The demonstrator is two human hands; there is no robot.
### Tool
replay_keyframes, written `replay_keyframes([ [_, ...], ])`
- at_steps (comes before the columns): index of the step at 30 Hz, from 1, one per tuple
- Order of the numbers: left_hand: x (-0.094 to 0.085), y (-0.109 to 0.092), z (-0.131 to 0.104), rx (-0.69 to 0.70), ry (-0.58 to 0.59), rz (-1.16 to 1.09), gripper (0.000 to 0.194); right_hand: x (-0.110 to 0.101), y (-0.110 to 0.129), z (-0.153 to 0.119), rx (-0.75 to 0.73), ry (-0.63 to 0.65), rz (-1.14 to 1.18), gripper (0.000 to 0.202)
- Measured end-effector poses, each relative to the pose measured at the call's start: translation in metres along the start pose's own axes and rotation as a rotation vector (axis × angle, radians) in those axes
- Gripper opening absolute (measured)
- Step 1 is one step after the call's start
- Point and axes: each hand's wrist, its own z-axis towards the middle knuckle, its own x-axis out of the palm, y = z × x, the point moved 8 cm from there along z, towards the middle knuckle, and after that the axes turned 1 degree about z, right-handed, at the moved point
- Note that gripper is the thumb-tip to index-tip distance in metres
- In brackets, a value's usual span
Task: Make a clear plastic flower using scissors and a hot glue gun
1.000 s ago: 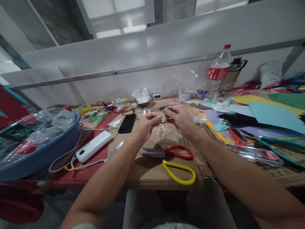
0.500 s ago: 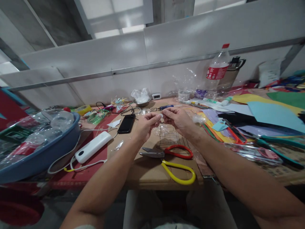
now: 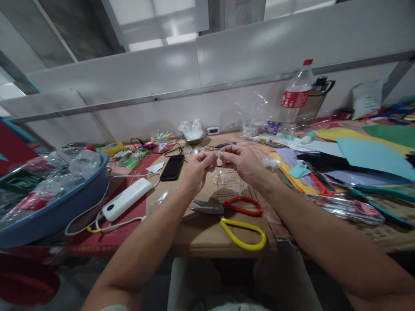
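The light is dim and greyish. Bright patches [image 3: 149, 11] show high beyond the left hand [image 3: 200, 170], with soft glare on the wall [image 3: 175, 60] behind it. Nearer, deep shadow lies under the cardboard [image 3: 191, 231]. The bit [image 3: 218, 153] at the right hand [image 3: 244, 166] looks blurred; wide-angle distortion stretches the forearms [image 3: 147, 242].

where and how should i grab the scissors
Probably by the red loop and yellow loop, from the near right: the scissors lie flat with both loops spread toward that side, while the slightly open blades point left.
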Motion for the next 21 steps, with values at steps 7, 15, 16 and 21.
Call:
replay_keyframes([
  [7, -0.0005, 0.0044, -0.0005, -0.061, -0.019, -0.079, 0.034, -0.0005, 0.0009, 0.0005, -0.008, -0.002, 0.027, 0.028],
  [15, 0.0010, 0.0059, -0.0015, -0.093, -0.002, -0.085, 0.033, -0.0007, 0.0023, -0.0004, 0.016, 0.001, 0.060, 0.028],
  [16, 0.0007, 0.0063, -0.0014, -0.098, -0.003, -0.080, 0.032, -0.0009, 0.0025, -0.0001, 0.014, 0.001, 0.060, 0.028],
  [21, 0.0001, 0.0079, 0.0002, -0.112, 0.007, -0.054, 0.028, -0.0067, 0.0016, 0.0022, -0.024, -0.046, 0.035, 0.031],
])
